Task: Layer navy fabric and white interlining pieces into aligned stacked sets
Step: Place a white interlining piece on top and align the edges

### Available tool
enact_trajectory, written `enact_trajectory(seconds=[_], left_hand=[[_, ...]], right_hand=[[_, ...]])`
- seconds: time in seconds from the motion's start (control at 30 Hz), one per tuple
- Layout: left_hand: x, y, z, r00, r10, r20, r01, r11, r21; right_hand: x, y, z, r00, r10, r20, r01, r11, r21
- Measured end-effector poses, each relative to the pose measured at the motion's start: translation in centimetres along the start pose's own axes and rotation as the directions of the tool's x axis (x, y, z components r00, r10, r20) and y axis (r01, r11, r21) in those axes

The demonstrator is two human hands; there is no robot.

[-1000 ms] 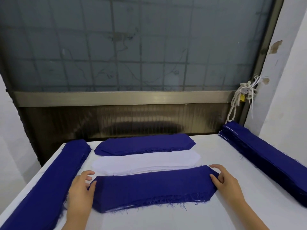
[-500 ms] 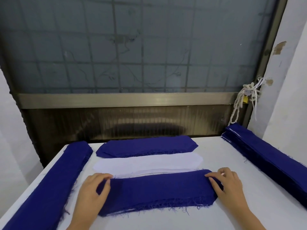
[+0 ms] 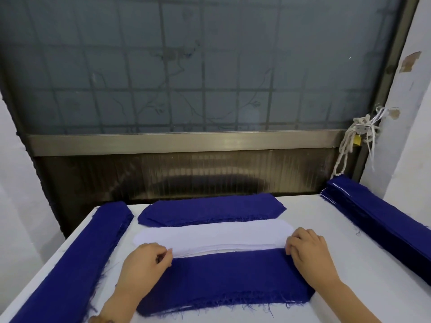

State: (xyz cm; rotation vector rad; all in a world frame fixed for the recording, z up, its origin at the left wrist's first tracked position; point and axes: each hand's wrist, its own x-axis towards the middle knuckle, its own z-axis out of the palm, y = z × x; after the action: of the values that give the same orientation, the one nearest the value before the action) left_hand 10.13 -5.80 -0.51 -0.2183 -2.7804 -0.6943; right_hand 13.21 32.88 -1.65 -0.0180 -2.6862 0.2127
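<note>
A navy fabric stack (image 3: 228, 280) with frayed edges lies nearest me on the white table (image 3: 363, 297). Just behind it sits a white interlining stack (image 3: 210, 236), and behind that another navy stack (image 3: 210, 209). My left hand (image 3: 144, 266) lies over the near navy stack's left end, its curled fingertips pinching the white stack's near edge. At the white stack's right end, my right hand (image 3: 310, 252) pinches the interlining with curled fingers. How many white layers each hand holds is hidden.
A long navy pile (image 3: 77, 264) runs along the table's left edge and another long navy pile (image 3: 377, 220) along the right edge. A window and metal sill (image 3: 186, 141) stand behind the table. A white rope with a padlock (image 3: 356, 138) hangs at the right.
Both hands left the ends of the near navy stack and moved forward to the white interlining stack, where their fingers curled onto its edge.
</note>
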Motion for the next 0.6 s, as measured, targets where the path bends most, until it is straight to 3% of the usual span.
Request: enact_trajectory(seconds=[0.17, 0.37, 0.47, 0.6], left_hand=[[5.2, 2.6, 1.6, 0.99, 0.103, -0.093, -0.107, 0.993, -0.048], [12.1, 4.4, 5.7, 0.986, 0.167, -0.002, -0.167, 0.986, 0.032], [14.8, 5.1, 7.6, 0.987, 0.156, 0.05, -0.159, 0.986, 0.057], [17.0, 6.0, 9.5, 0.998, 0.058, -0.024, -0.057, 0.997, 0.049]], right_hand=[[6.2, -4.3, 2.0, 0.998, -0.046, 0.051, 0.039, 0.991, 0.124], [12.3, -8.8, 6.2, 0.977, -0.154, 0.145, 0.101, 0.942, 0.32], [14.9, -10.2, 8.1, 0.973, -0.157, 0.166, 0.103, 0.95, 0.294], [17.4, -11.5, 9.7, 0.987, -0.058, 0.147, 0.03, 0.983, 0.183]])
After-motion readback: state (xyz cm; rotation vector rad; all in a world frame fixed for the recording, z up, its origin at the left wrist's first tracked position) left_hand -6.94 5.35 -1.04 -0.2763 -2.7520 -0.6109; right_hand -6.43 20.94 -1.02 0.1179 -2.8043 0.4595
